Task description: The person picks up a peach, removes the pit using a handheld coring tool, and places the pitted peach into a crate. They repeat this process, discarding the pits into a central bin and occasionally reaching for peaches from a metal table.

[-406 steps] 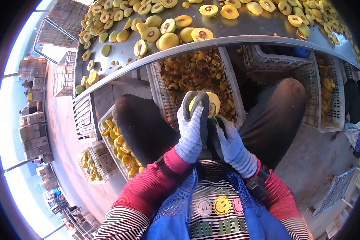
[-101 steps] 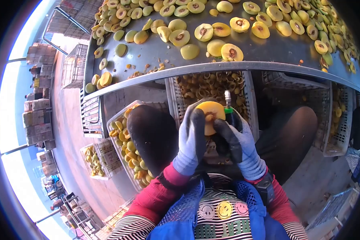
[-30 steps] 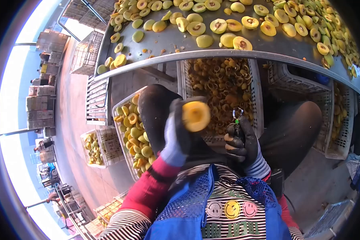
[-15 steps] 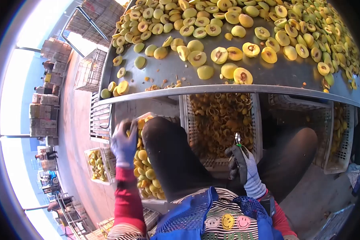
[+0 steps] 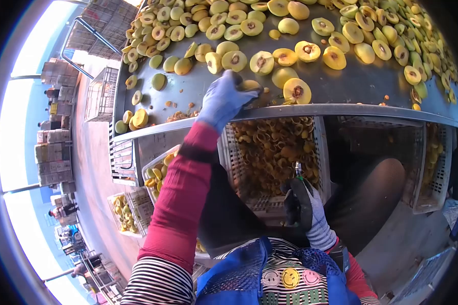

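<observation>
My left hand [image 5: 224, 100], in a pale glove with dark fingertips, reaches over the table's front edge. Its fingers and thumb close around a yellow peach half [image 5: 250, 86] on the metal tabletop. Other peach halves [image 5: 262, 63] lie just beyond it, cut faces up, with brown centres. Low in front of my body, my right hand [image 5: 304, 206] grips a small metal-tipped hand tool [image 5: 298, 168] with a bit of green near its base. The handle is hidden in the glove. Below the tool sits a crate [image 5: 318, 152] of hollow-looking fruit pieces [image 5: 275, 147].
The metal table [image 5: 341, 91] has a raised front rim and a heap of peach halves at the back. A crate of fruit [image 5: 158, 173] stands by my left leg, another crate [image 5: 137, 203] beyond it. Stacked crates [image 5: 53, 152] and people are far left.
My left hand has moved from above the crate by my left leg up and right onto the table, now at a peach half. My right hand stays low with the tool, shifted slightly.
</observation>
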